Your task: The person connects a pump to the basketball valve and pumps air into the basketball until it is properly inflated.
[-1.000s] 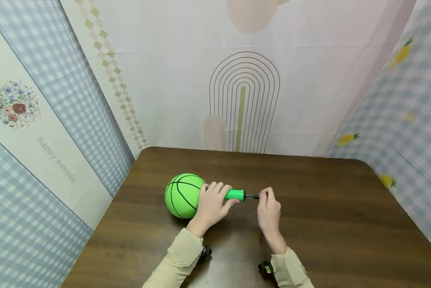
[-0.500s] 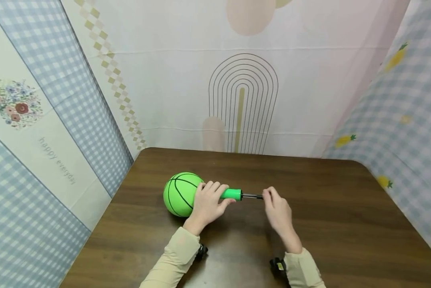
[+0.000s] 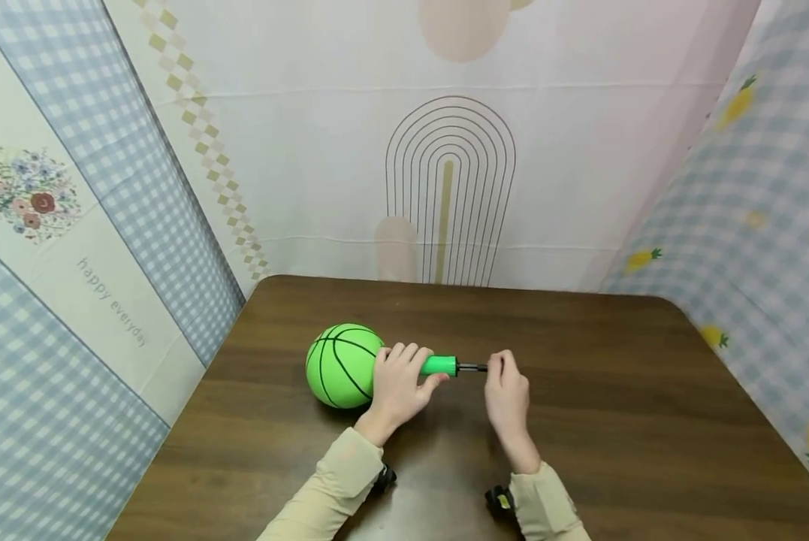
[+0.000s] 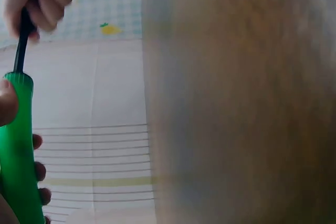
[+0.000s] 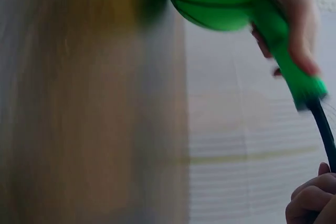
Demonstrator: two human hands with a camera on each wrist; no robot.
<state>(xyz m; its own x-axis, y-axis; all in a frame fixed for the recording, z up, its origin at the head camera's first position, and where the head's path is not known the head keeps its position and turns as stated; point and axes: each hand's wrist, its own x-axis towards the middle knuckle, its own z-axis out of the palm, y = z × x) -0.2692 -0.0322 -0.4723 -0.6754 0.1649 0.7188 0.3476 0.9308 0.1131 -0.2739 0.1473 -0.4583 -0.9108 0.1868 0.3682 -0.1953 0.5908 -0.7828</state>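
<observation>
A green ball with black basketball lines (image 3: 339, 368) sits on the brown table at the left. Beside it, my left hand (image 3: 399, 383) grips the green barrel of a hand pump (image 3: 439, 366), fingers wrapped over it and thumb along the near side. The barrel lies level, one end toward the ball; the joint between them is hidden behind the hand. From its right end a thin dark rod (image 4: 21, 51) sticks out part way. My right hand (image 3: 508, 394) holds the black handle at the rod's end, fingers curled round it, as the right wrist view also shows.
The wooden table (image 3: 614, 421) has rounded far corners. A pale patterned cloth (image 3: 330, 165) hangs behind it, with blue checked cloths (image 3: 769, 248) at both sides. Dark wrist cameras (image 3: 500, 500) sit under the sleeves.
My right hand drew the rod out to the right, then came back left, so less of the rod shows than half a second ago. My left hand keeps its grip; the ball stays by it.
</observation>
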